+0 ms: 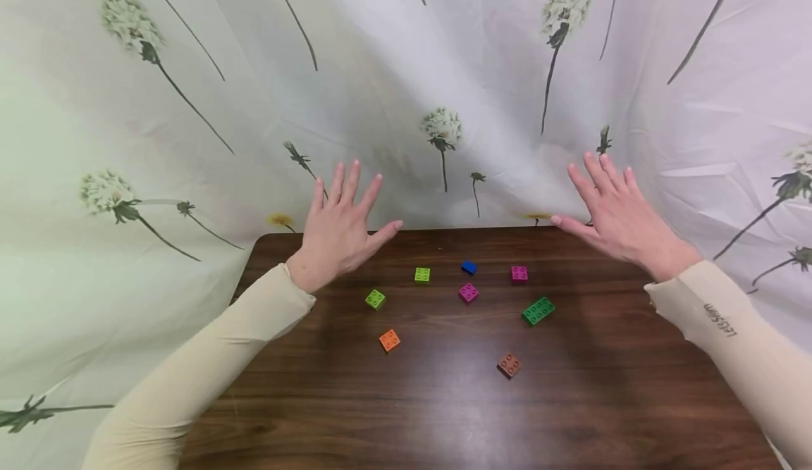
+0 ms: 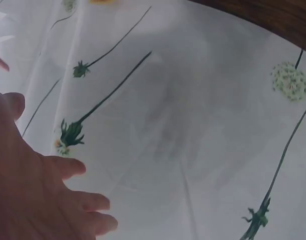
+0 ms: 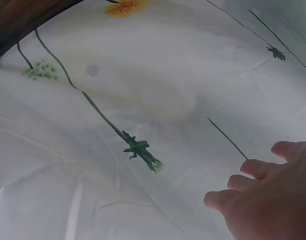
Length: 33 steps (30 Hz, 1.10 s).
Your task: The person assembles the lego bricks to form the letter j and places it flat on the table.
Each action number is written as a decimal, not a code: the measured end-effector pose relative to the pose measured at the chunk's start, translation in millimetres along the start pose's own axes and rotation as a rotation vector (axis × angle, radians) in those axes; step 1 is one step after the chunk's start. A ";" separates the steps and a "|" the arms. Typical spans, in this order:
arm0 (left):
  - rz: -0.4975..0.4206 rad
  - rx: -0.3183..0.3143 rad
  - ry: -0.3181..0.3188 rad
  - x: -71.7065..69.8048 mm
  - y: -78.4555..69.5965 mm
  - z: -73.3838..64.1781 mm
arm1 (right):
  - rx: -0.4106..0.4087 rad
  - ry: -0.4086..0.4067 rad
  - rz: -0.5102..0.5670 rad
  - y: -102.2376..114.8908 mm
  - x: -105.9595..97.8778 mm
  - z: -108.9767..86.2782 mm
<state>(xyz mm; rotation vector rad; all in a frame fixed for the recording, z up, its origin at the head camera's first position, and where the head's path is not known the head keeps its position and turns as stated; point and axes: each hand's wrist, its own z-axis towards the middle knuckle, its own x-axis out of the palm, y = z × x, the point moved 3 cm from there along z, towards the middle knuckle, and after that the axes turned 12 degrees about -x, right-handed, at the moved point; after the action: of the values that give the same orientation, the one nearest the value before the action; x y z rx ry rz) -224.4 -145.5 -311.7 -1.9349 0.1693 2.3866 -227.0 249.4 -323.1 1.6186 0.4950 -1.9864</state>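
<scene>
My left hand [image 1: 336, 234] is held up over the far left part of the table, fingers straight and spread, holding nothing. On the far right, my right hand [image 1: 628, 227] is raised the same way, also bare. Nearest the left hand are two lime green bricks [image 1: 376, 299]. An orange brick [image 1: 390, 341] lies closer to me. In the middle sit a small blue brick [image 1: 469, 267] and a magenta brick [image 1: 468, 293]. Another magenta brick [image 1: 519, 274] and a longer green brick [image 1: 538, 311] lie toward the right hand. The brown brick [image 1: 509, 365] is nearest me.
The dark wooden table [image 1: 438, 413] carries all the bricks, spread apart. Behind its far edge and along the sides hangs a white curtain [image 1: 393, 89] printed with dandelions. Both wrist views show mostly this cloth and a corner of the table.
</scene>
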 end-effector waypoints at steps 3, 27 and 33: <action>-0.007 -0.004 0.005 7.3 -1.6 -2.1 | 0.002 -0.009 0.010 -1.2 3.6 -2.4; -0.256 -0.109 0.185 123.6 -66.4 -18.1 | 0.193 -0.008 0.368 -18.8 112.2 -49.1; -0.441 -0.104 0.200 150.4 -96.3 -33.0 | 0.261 0.043 0.443 -13.7 152.7 -65.9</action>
<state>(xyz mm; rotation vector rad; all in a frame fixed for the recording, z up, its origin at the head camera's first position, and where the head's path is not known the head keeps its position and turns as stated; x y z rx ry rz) -212.2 -57.1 -469.9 -1.9962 -0.3438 1.9540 -206.0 273.2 -486.9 1.7442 -0.1128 -1.7323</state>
